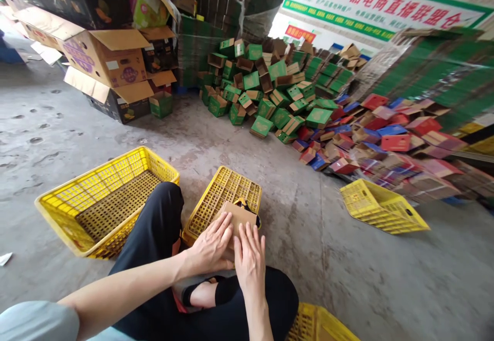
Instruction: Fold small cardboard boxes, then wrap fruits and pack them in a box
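Note:
A small brown cardboard box [243,212] is in front of me, over an upturned yellow plastic crate [227,185]. My left hand [211,242] lies flat on the box's left side, fingers stretched out. Against the near right part of the same box rests my right hand [249,258], its fingers also straight and close together. Both palms face the cardboard, and neither hand grips it. Just behind the box, a black and yellow tool [258,221] shows in part; it may be a tape dispenser, but most of it is hidden.
An open yellow crate [108,230] stands at left, another [382,208] lies tilted at right, and a third [318,325] is by my right knee. Green boxes [266,109] and red and blue boxes [393,140] are heaped beyond. Large cartons [111,66] are stacked at back left.

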`<action>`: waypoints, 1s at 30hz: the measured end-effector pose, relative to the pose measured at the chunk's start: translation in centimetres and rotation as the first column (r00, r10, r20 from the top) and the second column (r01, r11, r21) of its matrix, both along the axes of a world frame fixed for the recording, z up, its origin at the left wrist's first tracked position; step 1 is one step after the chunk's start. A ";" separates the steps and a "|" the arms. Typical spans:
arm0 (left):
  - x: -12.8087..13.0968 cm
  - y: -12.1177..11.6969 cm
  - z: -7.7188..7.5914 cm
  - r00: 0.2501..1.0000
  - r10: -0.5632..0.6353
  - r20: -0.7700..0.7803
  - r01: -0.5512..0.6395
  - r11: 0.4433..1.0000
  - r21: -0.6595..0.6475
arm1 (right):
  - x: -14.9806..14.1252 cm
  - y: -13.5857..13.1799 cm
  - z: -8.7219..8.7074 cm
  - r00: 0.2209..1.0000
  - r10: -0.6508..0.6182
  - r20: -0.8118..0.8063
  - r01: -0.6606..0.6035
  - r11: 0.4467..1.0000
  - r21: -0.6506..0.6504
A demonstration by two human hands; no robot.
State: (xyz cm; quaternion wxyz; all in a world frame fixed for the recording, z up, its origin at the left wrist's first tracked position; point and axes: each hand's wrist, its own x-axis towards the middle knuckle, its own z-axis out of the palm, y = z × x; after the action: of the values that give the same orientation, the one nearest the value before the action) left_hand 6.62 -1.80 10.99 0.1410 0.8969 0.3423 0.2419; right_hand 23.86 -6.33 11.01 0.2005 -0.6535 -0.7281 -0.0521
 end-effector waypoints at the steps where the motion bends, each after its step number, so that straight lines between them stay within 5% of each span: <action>1: 0.0 0.2 -0.1 1.000 -0.004 0.012 0.004 1.000 0.009 | -0.2 0.0 0.1 1.000 0.010 0.021 -0.010 1.000 -0.004; 9: -2.2 2.2 -0.2 0.995 -0.078 -0.059 0.075 0.996 -0.057 | -1.4 -0.2 1.3 0.996 0.016 0.093 -0.009 0.997 -0.071; 15: -2.7 2.8 0.1 0.990 -0.131 -0.047 0.125 0.985 -0.117 | 0.2 1.4 1.7 0.999 0.032 -0.029 -0.032 0.999 -0.001; 22: -2.0 4.8 1.6 0.995 -0.044 0.094 0.058 0.987 -0.150 | 2.1 4.0 0.3 0.981 -0.068 -0.183 0.049 0.993 -0.107; 30: -1.1 5.4 0.4 1.000 0.018 0.018 -0.014 0.979 -0.201 | 2.4 4.5 -1.6 0.899 -0.151 -0.411 0.076 0.978 -0.193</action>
State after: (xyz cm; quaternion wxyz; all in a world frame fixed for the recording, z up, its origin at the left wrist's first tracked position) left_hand 5.53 3.60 11.35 0.2322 0.8729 0.3709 0.2160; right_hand 26.22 -1.83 9.45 0.2928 -0.7053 -0.6297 0.1422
